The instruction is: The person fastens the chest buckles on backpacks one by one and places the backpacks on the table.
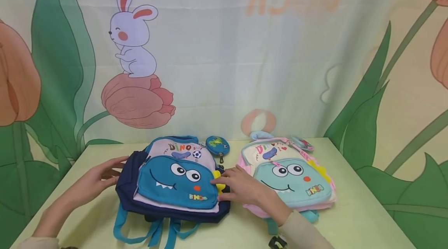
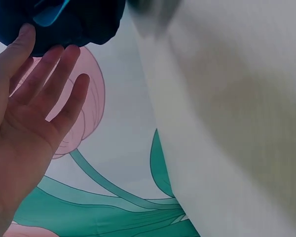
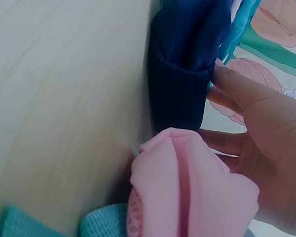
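A navy and blue dinosaur backpack (image 1: 178, 183) lies on its back on the table, its cartoon face upward. My left hand (image 1: 94, 181) is at the bag's left side, fingers loosely spread against or close to the navy fabric. In the left wrist view, that hand (image 2: 37, 108) shows its palm, with fingertips at the dark bag (image 2: 84, 24). My right hand (image 1: 241, 187) touches the right side by the yellow spikes (image 1: 219, 182), fingers relaxed. In the right wrist view, the hand (image 3: 266, 133) rests beside the navy side panel (image 3: 180, 74), partly behind a pink bag edge.
A pink and mint dinosaur backpack (image 1: 294, 183) lies close on the right, beside my right forearm. A round blue pouch (image 1: 217, 145) hangs off the blue bag's top right. Blue straps (image 1: 161, 233) trail toward the front. A printed curtain (image 1: 210, 54) hangs behind the table (image 1: 360, 202).
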`<state>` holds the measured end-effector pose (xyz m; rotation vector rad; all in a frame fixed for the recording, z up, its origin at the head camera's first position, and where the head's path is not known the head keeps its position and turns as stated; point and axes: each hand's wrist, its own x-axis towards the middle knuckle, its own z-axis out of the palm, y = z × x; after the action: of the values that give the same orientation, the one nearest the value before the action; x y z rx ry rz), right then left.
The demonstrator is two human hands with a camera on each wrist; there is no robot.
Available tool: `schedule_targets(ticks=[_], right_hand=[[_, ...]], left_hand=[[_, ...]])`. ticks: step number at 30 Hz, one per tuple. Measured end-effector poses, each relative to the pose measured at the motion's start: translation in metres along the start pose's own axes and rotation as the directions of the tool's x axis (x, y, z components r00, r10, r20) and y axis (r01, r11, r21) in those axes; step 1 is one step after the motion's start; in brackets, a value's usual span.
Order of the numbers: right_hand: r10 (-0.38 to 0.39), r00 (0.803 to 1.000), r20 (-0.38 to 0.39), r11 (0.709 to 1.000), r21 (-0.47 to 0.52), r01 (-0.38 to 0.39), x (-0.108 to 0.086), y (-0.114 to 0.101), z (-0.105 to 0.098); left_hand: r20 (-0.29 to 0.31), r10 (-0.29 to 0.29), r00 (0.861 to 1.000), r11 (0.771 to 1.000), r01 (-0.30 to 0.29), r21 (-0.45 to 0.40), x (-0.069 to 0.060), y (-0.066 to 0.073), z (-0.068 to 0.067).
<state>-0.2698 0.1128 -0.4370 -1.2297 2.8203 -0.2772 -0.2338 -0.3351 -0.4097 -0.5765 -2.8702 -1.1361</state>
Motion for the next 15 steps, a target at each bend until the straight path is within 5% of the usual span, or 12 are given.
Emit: schedule_targets(ticks=[15], right_hand=[[-0.039, 0.999, -0.010, 0.999, 0.012, 0.039, 0.005, 0.000, 0.007]], left_hand=[[-0.076, 0.070, 0.995, 0.996, -0.074, -0.050, 0.005, 0.024, -0.006]])
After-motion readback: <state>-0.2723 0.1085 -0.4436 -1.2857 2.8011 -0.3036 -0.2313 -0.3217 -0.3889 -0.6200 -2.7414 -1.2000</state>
